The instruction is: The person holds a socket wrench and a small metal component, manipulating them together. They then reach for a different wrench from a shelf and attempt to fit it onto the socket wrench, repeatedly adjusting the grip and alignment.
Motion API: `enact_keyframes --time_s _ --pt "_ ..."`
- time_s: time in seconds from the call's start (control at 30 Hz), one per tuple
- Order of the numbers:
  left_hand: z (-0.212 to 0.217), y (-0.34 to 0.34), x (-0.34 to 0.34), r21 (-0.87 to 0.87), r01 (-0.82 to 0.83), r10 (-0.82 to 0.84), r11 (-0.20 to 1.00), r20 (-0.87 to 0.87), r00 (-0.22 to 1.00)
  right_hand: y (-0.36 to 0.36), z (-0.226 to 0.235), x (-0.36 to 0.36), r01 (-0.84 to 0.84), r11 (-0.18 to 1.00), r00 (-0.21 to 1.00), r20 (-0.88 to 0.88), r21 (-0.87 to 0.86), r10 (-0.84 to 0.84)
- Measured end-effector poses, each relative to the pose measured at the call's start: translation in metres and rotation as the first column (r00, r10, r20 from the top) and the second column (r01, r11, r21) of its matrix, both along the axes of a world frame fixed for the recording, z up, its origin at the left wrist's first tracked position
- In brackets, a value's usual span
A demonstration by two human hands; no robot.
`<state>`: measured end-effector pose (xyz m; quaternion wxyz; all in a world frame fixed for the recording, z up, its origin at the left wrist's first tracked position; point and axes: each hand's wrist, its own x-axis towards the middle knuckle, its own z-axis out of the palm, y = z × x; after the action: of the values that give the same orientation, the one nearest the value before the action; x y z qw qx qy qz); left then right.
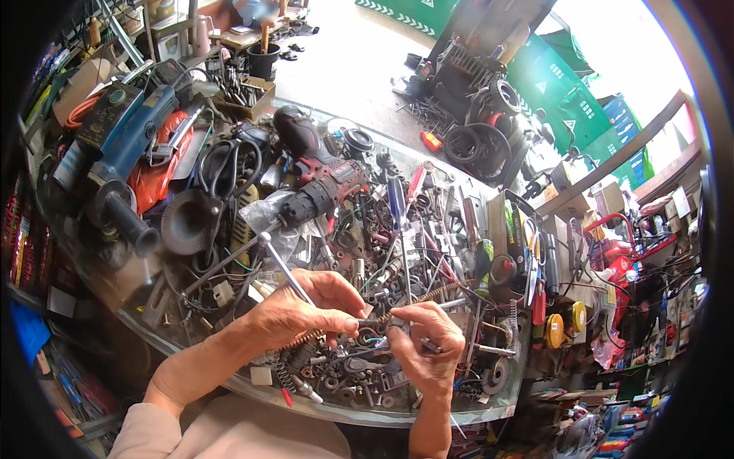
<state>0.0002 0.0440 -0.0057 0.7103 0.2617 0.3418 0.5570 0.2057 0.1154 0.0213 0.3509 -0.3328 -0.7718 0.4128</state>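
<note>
A bright metal rod with a crossbar at its head, like a T-handle wrench [279, 258], runs into the gap between thumb and fingers of my left hand [294, 310], which is closed around it. A long thin coil spring [437, 292] stretches between my hands, passing under the left thumb and reaching out to the right beyond the other hand. My right hand [428, 344] has its fingertips pinched on the spring. A small metal piece shows among its curled fingers; its kind cannot be made out. Both hands hover over a heap of small metal parts [367, 371].
A red and black cordless drill [325, 187] lies beyond my hands. Left of it are a blue angle grinder [145, 122] and a wire cup brush [189, 222]. A screwdriver [397, 203] lies farther off. The glass tabletop's edge [336, 411] curves close to my body.
</note>
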Motion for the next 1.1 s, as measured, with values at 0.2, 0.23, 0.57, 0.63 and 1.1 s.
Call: enact_keyframes --time_s 0.2,0.23,0.57,0.63,1.1 --pt "0.001 0.000 -0.002 0.045 -0.020 0.019 0.999 0.018 1.000 -0.005 -0.001 -0.005 -0.087 0.996 0.996 0.025 0.026 0.087" --pt "0.001 0.000 -0.002 0.051 -0.019 0.019 0.998 0.016 1.000 -0.005 -0.001 -0.005 -0.087 0.996 0.996 0.013 0.035 0.086" --pt "0.001 -0.002 -0.001 0.095 -0.004 0.008 0.995 -0.034 0.999 -0.012 0.007 -0.006 -0.119 0.979 0.993 0.019 0.164 0.118" --pt "0.004 -0.003 -0.003 0.109 0.047 -0.040 0.993 -0.070 0.997 -0.013 0.007 -0.004 -0.139 0.966 0.990 0.031 0.217 0.135" --pt "0.004 -0.008 0.002 0.246 0.108 -0.061 0.963 -0.189 0.980 -0.012 0.012 0.004 -0.234 0.941 0.961 0.203 0.245 0.186"
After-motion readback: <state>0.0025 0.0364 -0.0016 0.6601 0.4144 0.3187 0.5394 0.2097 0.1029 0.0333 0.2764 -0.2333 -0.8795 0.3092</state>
